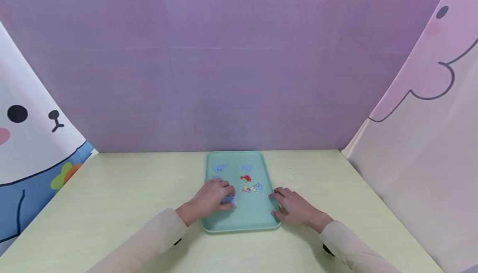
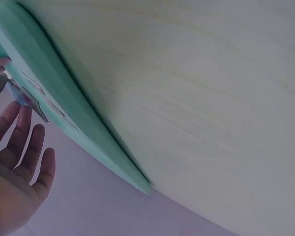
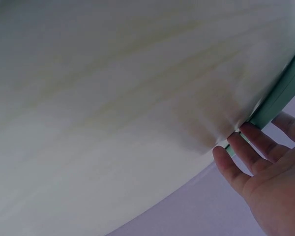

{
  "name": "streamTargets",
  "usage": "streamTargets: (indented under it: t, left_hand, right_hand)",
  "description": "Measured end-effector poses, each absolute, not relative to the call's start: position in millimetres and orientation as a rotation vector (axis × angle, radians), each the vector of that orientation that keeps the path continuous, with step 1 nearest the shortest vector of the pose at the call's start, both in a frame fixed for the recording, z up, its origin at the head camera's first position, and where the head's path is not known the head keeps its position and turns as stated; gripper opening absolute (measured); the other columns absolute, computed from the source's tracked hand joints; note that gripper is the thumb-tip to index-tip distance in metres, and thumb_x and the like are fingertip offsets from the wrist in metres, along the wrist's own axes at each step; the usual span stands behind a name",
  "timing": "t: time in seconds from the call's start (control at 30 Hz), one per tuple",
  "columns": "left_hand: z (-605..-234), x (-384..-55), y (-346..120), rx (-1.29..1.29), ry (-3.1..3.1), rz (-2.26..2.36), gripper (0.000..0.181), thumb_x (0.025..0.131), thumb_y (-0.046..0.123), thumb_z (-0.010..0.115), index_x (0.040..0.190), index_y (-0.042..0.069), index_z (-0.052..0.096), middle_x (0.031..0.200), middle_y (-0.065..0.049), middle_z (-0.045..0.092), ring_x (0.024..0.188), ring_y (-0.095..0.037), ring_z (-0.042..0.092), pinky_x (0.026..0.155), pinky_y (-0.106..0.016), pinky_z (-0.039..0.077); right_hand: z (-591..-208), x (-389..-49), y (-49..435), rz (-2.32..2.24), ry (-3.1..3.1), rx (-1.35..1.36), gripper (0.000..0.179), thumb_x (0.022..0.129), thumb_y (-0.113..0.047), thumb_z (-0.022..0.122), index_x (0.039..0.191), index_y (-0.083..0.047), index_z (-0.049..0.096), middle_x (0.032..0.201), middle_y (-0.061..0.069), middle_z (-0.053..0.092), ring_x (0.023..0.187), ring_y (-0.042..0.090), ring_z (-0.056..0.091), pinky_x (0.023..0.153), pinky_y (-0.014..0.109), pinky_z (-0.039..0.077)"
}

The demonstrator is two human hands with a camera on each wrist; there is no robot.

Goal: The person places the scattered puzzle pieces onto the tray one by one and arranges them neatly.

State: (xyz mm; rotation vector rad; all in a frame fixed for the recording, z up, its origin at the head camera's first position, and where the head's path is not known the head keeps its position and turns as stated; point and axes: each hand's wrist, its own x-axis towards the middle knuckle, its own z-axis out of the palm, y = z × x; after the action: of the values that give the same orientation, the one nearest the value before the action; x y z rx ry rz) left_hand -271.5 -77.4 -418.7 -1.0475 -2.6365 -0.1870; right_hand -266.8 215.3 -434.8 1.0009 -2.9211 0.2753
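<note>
A mint-green tray [image 1: 248,219] lies on the table. Over its left half, my left hand [image 1: 213,197] pinches a blue puzzle piece [image 1: 228,199] between thumb and fingertips. The left wrist view shows this piece [image 2: 27,100] tilted above the tray, its printed face hard to make out. At the tray's right side is my right hand [image 1: 296,208], its fingers loosely bent and resting against the rim. On the tray lie more pieces: a blue one [image 1: 219,168], a pale blue one [image 1: 246,168], a red one [image 1: 245,178], and a yellow-and-blue pair [image 1: 252,188]. Another is partly hidden behind my left hand.
The tray stands on a pale wooden table [image 1: 149,181], its far end close to a purple backdrop [image 1: 239,78]. Printed cartoon panels flank the table, a white-and-blue one [image 1: 33,148] at left and a pink one [image 1: 429,111] at right.
</note>
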Motion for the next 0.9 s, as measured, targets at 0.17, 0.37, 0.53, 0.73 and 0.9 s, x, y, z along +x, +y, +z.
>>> streamTargets:
  t: [0.17,0.37,0.53,0.73,0.9]
  left_hand:
    - [-422,-275,-63,-1.085,-2.643,-0.172,0.026,0.078,0.041,0.068,0.093,0.020,0.065,0.085,0.007,0.061,0.081,-0.012,0.053,0.072,-0.033,0.045]
    - [-422,-280,-46,-1.097,-2.682,-0.138,0.027,0.080,0.041,0.066,0.098,0.021,0.064,0.088,0.008,0.061,0.084,-0.012,0.053,0.074,-0.033,0.046]
    - [-421,-285,-34,-1.097,-2.697,-0.147,0.026,0.080,0.043,0.066,0.097,0.023,0.064,0.089,0.009,0.059,0.085,-0.010,0.053,0.072,-0.031,0.044]
    - [-421,-290,-21,-1.085,-2.718,-0.151,0.026,0.080,0.044,0.066,0.096,0.023,0.064,0.095,0.008,0.060,0.090,-0.012,0.054,0.072,-0.031,0.045]
    - [-419,-294,-13,-1.084,-2.747,-0.136,0.027,0.080,0.044,0.065,0.097,0.023,0.065,0.091,0.009,0.060,0.091,-0.012,0.054,0.073,-0.032,0.046]
  right_hand:
    - [-435,-267,215,0.285,-2.909,1.007,0.046,0.085,-0.033,0.060,0.122,-0.006,0.053,0.124,0.012,0.050,0.111,0.027,0.049,0.090,0.045,0.043]
    - [-437,-268,216,0.275,-2.900,1.017,0.046,0.085,-0.035,0.060,0.122,-0.007,0.053,0.123,0.011,0.051,0.111,0.026,0.050,0.089,0.044,0.044]
    - [-436,-269,216,0.279,-2.924,1.004,0.047,0.085,-0.036,0.059,0.123,-0.008,0.053,0.125,0.011,0.050,0.112,0.026,0.049,0.091,0.045,0.043]
    - [-437,-268,215,0.269,-2.914,1.026,0.045,0.086,-0.034,0.059,0.122,-0.008,0.053,0.124,0.011,0.050,0.111,0.026,0.050,0.089,0.045,0.044]
    - [-436,-268,216,0.264,-2.902,1.045,0.044,0.086,-0.033,0.058,0.122,-0.007,0.053,0.123,0.012,0.051,0.111,0.027,0.050,0.087,0.045,0.044]
